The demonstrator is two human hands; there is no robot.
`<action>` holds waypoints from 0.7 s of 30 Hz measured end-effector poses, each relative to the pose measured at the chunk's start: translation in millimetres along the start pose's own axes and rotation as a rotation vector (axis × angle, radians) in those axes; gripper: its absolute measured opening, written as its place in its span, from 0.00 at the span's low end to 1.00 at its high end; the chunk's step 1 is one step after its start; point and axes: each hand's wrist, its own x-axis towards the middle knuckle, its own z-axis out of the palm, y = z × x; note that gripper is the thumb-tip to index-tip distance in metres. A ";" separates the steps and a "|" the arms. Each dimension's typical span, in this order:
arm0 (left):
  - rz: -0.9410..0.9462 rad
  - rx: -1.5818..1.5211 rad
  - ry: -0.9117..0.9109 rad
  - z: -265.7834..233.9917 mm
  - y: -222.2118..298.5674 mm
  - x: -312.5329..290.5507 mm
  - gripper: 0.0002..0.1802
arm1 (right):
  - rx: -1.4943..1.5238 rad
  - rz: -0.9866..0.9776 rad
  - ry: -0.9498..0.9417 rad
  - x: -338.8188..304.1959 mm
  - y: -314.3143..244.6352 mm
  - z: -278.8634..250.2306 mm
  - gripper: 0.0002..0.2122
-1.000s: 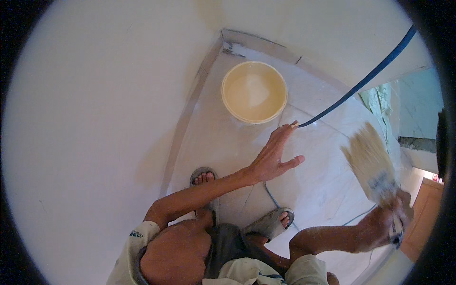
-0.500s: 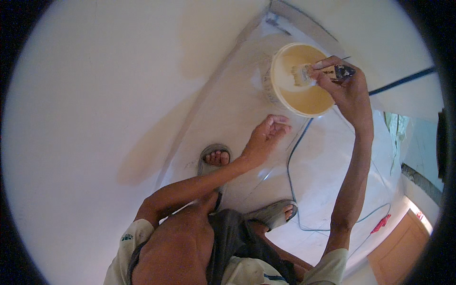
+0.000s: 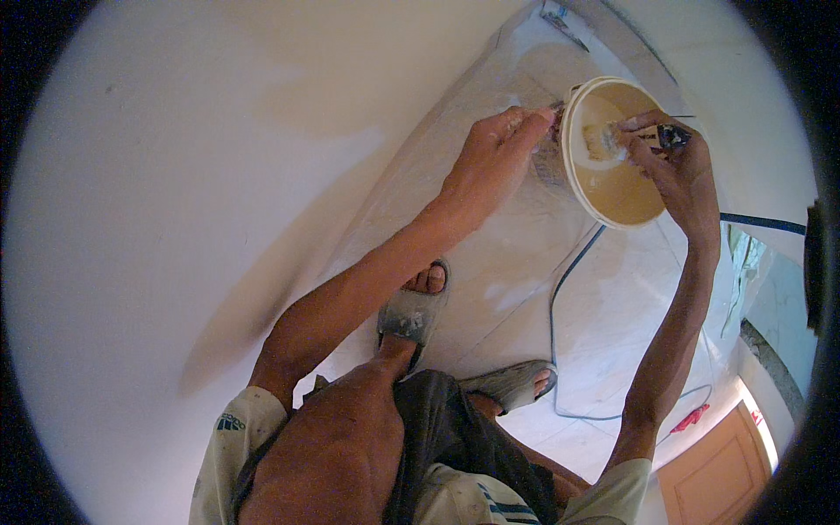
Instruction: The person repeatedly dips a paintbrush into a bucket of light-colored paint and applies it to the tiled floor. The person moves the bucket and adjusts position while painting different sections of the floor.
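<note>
Pale walls (image 3: 166, 201) meet a light tiled floor (image 3: 490, 289), and a soft shadow of me falls on the wall to the left of my left arm. Just past the fingertips of my left hand (image 3: 499, 153) stands a cream round bucket (image 3: 634, 199), with its open top toward me. My left hand has its thumb and fingers drawn close together at the bucket's near left side. I cannot tell if they pinch the rim, the bucket's handle or nothing.

My right hand (image 3: 678, 166) reaches over the other side of the bucket. It is pinching a flat paintbrush (image 3: 601, 142) between thumb and fingers. The bristles point left, toward my left hand, and they are inside the bucket's mouth. Some pale, wet-looking paint (image 3: 598, 109) is in the bucket, but I cannot see if the bristles touch it.

Below the bucket, between my two arms, a dark blue cord (image 3: 554, 306) runs down the floor. My feet are below my hands, in gray slide sandals (image 3: 407, 315). Down past my right elbow are a small red thing (image 3: 691, 418) and a brown wooden door (image 3: 713, 464). Right of my right wrist hangs a pale green sheet (image 3: 742, 262).
</note>
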 end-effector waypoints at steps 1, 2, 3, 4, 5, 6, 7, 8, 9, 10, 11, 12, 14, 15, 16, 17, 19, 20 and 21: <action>0.015 0.045 0.002 -0.5 -0.5 5.7 0.25 | 0.017 0.000 -0.008 0.8 0.0 1.5 0.09; 0.031 0.089 0.003 -0.9 -1.9 10.2 0.24 | 0.034 0.000 -0.016 1.4 -1.4 3.1 0.09; 0.016 0.102 0.013 -1.3 -4.0 13.4 0.24 | 0.051 0.000 -0.024 1.7 -1.6 4.1 0.09; 0.002 0.112 0.021 -1.2 -5.6 16.9 0.24 | 0.029 0.017 -0.015 1.2 -0.6 3.3 0.09; -0.012 0.122 0.028 -0.7 -7.2 19.5 0.25 | 0.006 0.034 -0.007 -0.4 0.5 2.3 0.09; 0.029 0.091 0.030 1.4 -8.9 21.6 0.24 | -0.018 0.050 0.002 -2.9 1.6 0.7 0.09; 0.073 0.072 0.042 0.9 -9.6 22.9 0.24 | 0.082 0.047 0.032 -6.4 1.3 -2.0 0.09; 0.116 0.053 0.055 -0.9 -10.1 24.2 0.24 | 0.182 0.044 0.062 -12.2 0.6 -7.8 0.09; 0.098 0.091 0.039 -5.4 -10.1 26.3 0.24 | 0.283 0.041 0.091 -14.2 0.4 -10.0 0.09; 0.081 0.116 0.011 -7.1 -11.1 29.8 0.25 | 0.284 0.039 0.084 -15.3 1.4 -11.2 0.09; 0.064 0.141 -0.017 -8.5 -12.0 32.5 0.25 | 0.285 0.036 0.077 -15.6 2.5 -11.8 0.08; 0.015 0.132 -0.017 -9.6 -12.7 34.3 0.25 | 0.288 0.032 0.069 -15.5 3.4 -12.0 0.08; -0.078 0.123 -0.013 -9.7 -7.6 35.7 0.24 | 0.143 0.057 0.030 -11.1 -0.8 -3.9 0.07; -0.089 0.119 0.003 -8.2 -5.1 34.6 0.24 | 0.072 0.068 0.009 -8.5 -1.3 0.4 0.07; -0.100 0.104 0.012 -3.8 -3.1 33.9 0.24 | 0.060 0.031 -0.003 -7.3 3.0 2.1 0.07; -0.111 0.089 0.022 0.3 -0.9 33.1 0.24 | 0.048 -0.006 -0.015 -6.2 7.5 4.3 0.06; -0.128 0.141 0.017 2.4 4.8 31.4 0.23 | 0.081 -0.011 -0.017 -8.0 8.3 1.8 0.06; -0.138 0.172 0.021 0.9 7.8 31.3 0.22 | 0.126 0.022 -0.006 -12.9 4.9 -3.7 0.06; -0.143 0.151 -0.007 -0.3 10.0 32.2 0.22 | 0.171 0.055 0.004 -17.5 3.6 -7.3 0.07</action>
